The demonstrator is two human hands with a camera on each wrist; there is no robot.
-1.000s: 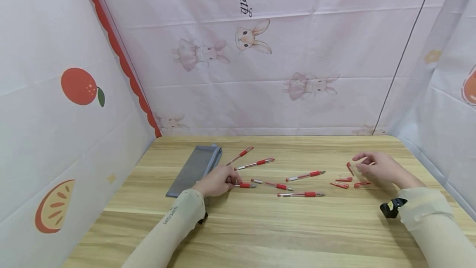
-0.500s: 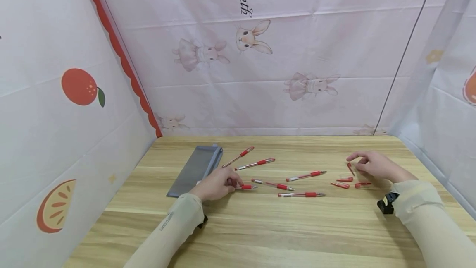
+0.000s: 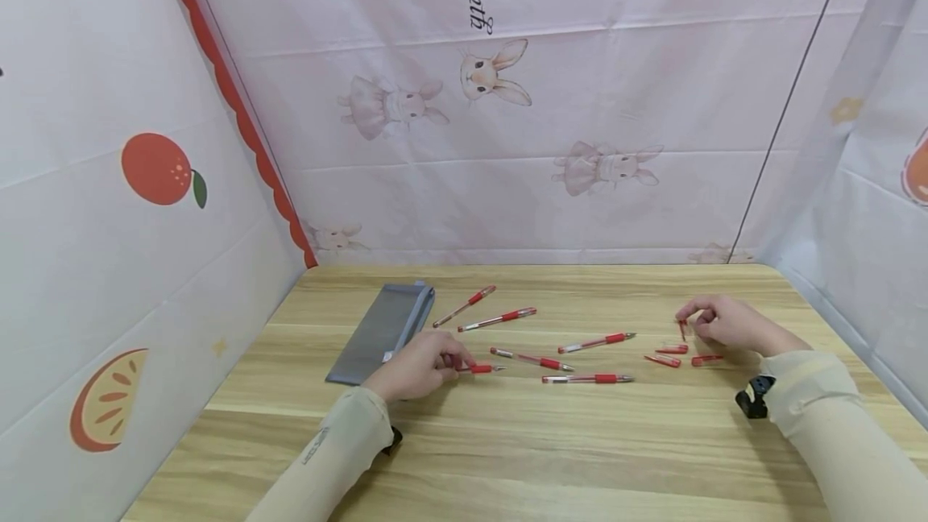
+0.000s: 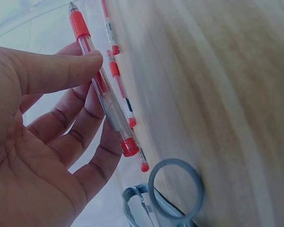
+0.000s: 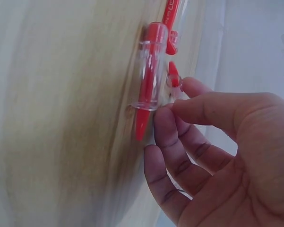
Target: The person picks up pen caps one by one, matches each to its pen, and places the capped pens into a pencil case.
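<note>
My left hand [image 3: 416,362] pinches a red gel pen [image 4: 106,94] between thumb and fingers. The pen is uncapped, its metal tip pointing away from the palm and its red end plug toward it. On the right, my right hand [image 3: 732,324] has thumb and index finger at a small red pen cap [image 5: 174,78], seemingly pinching it; the fingertips partly hide the cap. Right beside these fingers lies a clear cap with a red clip [image 5: 152,71]. Two more caps, a middle cap [image 3: 663,360] and a right-hand cap [image 3: 706,360], lie nearby.
Several uncapped red pens lie across the middle of the wooden table [image 3: 551,457], among them a front pen [image 3: 587,379] and a back pen [image 3: 498,319]. A grey zip pouch [image 3: 370,333] with a ring lies left, just behind the left hand. Printed cloth walls [image 3: 551,208] enclose the table.
My left hand has shifted slightly toward the front with the pen, whose tip is now in plainer sight. The right hand has moved left to a cap, which now stands at a changed angle.
</note>
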